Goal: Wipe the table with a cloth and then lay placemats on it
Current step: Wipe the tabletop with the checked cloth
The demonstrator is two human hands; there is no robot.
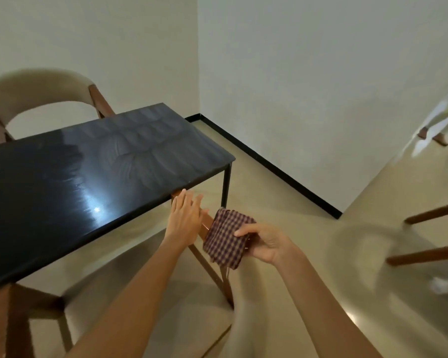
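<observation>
Right hand fingers gripping checked cloth, left hand fingers straight, beside black table.

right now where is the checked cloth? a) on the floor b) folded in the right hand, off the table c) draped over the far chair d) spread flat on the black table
b: the right hand grips the folded checked cloth beside the black table, not on it.

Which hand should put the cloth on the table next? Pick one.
Right. The right hand already grips the checked cloth; the left hand, fingers straight and holding nothing, hovers off the table's edge.
</observation>
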